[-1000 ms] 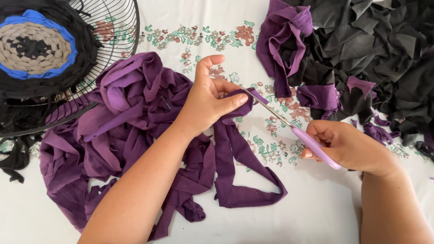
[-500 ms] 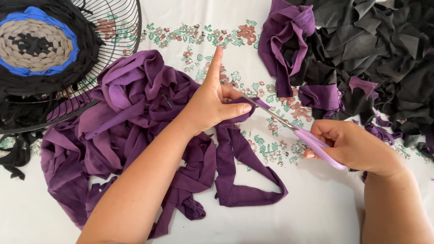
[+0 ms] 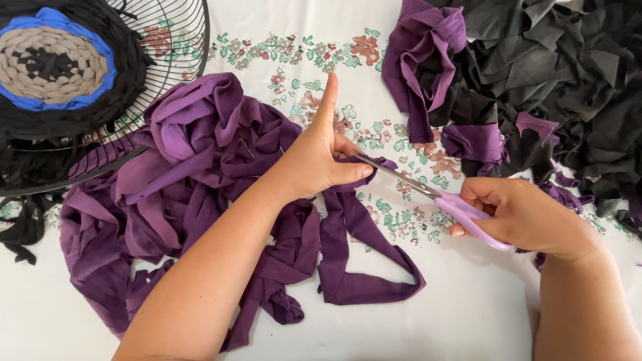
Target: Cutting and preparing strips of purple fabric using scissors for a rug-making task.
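My left hand pinches a purple fabric strip between thumb and fingers, with the forefinger pointing straight away from me. My right hand grips lilac-handled scissors; their metal blades reach left to the strip at my left thumb. The strip hangs down from my left hand and loops across the cloth below. A large heap of purple fabric strips lies left of my left forearm.
A round black wire grille at the top left holds a woven disc of black, blue and beige strips. A pile of black and purple fabric scraps fills the top right. A white floral tablecloth covers the surface.
My left forefinger has uncurled and now points straight out. The scissor blades have slid further left into the strip at my left thumb. My right hand stays in place.
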